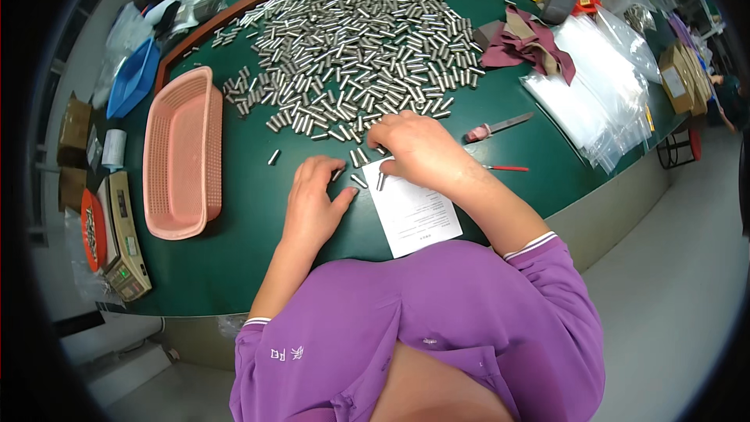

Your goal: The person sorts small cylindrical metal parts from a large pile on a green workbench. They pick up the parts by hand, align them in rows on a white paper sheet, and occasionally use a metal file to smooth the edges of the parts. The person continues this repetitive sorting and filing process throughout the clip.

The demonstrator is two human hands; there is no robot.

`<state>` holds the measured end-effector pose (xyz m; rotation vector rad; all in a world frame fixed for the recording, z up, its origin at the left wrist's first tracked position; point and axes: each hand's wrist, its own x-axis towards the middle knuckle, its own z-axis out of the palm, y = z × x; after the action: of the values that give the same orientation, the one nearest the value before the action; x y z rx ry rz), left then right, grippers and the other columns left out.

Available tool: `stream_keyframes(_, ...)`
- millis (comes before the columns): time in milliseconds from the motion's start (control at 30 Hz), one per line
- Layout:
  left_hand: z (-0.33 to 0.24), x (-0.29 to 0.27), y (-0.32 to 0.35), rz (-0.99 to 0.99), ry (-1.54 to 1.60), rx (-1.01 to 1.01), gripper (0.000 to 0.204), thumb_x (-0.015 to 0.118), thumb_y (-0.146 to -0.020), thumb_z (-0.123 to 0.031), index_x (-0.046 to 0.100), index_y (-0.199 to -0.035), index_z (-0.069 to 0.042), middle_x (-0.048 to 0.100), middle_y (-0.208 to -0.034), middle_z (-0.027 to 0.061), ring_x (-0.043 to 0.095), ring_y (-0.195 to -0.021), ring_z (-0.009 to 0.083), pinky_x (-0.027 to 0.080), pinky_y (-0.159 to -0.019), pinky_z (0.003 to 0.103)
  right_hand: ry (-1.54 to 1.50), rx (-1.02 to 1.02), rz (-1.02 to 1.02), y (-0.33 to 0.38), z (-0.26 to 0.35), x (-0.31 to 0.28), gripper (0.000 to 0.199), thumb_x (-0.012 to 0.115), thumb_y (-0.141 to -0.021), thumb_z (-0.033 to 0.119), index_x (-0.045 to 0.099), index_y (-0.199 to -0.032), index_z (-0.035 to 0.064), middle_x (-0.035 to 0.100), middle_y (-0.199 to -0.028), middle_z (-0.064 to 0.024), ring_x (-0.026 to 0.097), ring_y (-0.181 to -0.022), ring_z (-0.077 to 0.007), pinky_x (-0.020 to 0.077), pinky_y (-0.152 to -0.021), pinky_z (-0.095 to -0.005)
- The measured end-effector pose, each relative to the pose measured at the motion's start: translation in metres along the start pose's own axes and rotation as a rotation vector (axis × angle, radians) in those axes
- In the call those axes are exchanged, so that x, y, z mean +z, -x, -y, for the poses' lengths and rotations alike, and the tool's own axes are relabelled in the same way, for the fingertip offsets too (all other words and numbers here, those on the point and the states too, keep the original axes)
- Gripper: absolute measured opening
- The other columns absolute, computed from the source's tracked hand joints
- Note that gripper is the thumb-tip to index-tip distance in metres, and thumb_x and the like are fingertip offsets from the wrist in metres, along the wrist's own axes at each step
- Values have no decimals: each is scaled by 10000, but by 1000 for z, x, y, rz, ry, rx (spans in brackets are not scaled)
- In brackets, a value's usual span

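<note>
- The pink basket (181, 152) sits on the table (539, 195), left of the hands, with no metal pins visible inside.
- The left hand (309, 197) is loosely curled, thumb spread from the fingers; one pin lies at its fingertips, though I cannot tell if it is gripped.
- The pile of metal pins (367, 47) spreads beyond both hands; a loose pin (358, 180) lies between them.
- The right hand (422, 148) reaches over the paper (418, 219), thumb and fingers parted, a pin just beside the thumb; no firm hold shows.
- The step in hand looks like separating a few pins; the next move probably calls for a light fingertip pinch.
</note>
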<state>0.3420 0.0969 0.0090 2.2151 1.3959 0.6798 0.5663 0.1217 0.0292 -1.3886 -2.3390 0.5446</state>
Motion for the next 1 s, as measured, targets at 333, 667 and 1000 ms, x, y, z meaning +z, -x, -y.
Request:
stream_keyframes(333, 5, 8, -12, 1, 60, 100, 386, 726, -748, 11, 644, -1116, -72, 597, -1164, 97, 565, -1076, 326, 484, -914, 403, -23, 18, 39, -7, 8, 11, 311, 725, -742, 72, 673, -1048, 95, 629, -1002, -86, 611, -1000, -305, 500, -871, -418)
stream_keyframes(667, 14, 10, -9, -49, 109, 37, 328, 654, -758, 108, 585, -1049, -26, 599, -1066, 124, 627, -941, 295, 520, -826, 373, -102, -83, -19, -13, 5, 27, 320, 730, -757, 68, 679, -1073, 75, 608, -1005, -106, 616, -973, -311, 512, -841, -414)
stream_keyframes(1000, 18, 6, -14, -95, 113, 163, 399, 610, -762, 139, 596, -1125, -28, 586, -1143, 133, 608, -1037, 306, 509, -886, 384, -216, -70, -14, -14, 5, 25, 307, 720, -757, 36, 681, -1060, 71, 619, -990, -108, 623, -964, -316, 516, -842, -417)
